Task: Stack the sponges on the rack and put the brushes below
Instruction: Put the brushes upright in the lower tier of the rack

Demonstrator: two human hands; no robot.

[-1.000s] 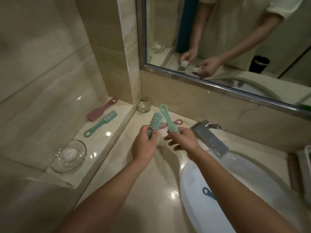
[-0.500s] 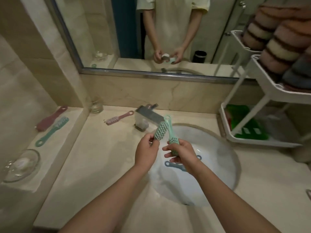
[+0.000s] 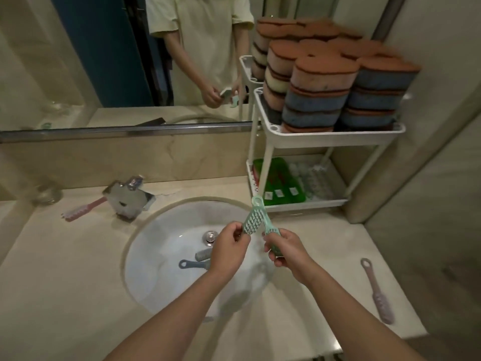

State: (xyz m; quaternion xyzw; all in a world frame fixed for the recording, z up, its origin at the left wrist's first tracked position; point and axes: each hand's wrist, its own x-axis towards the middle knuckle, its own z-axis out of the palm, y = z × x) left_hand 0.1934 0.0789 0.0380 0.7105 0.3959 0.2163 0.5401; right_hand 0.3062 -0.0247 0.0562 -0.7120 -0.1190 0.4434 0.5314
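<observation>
Over the sink, my left hand point(image 3: 229, 250) grips a green brush point(image 3: 252, 222) with its bristle head pointing up. My right hand point(image 3: 285, 247) holds a second green brush point(image 3: 263, 212) by its head, ring handle up, and the two brushes cross. A white two-tier rack point(image 3: 335, 135) stands at the back right. Stacked sponges point(image 3: 320, 89) fill its top tier. The lower tier point(image 3: 307, 203) holds green packaged items and clear ones. A blue brush point(image 3: 194, 264) lies in the basin, a pink brush point(image 3: 83, 209) left of the faucet, another pink brush point(image 3: 377, 293) on the counter at right.
A white sink basin point(image 3: 161, 246) with a drain sits in the beige counter. A chrome faucet point(image 3: 127, 198) stands behind it, a glass cup point(image 3: 48, 194) at far left. A mirror point(image 3: 117, 61) covers the wall, reflecting a person. A wall closes the right side.
The view has swung right from the left ledge to the sink and rack. Both hands have kept hold of the green brushes and moved with them toward the rack.
</observation>
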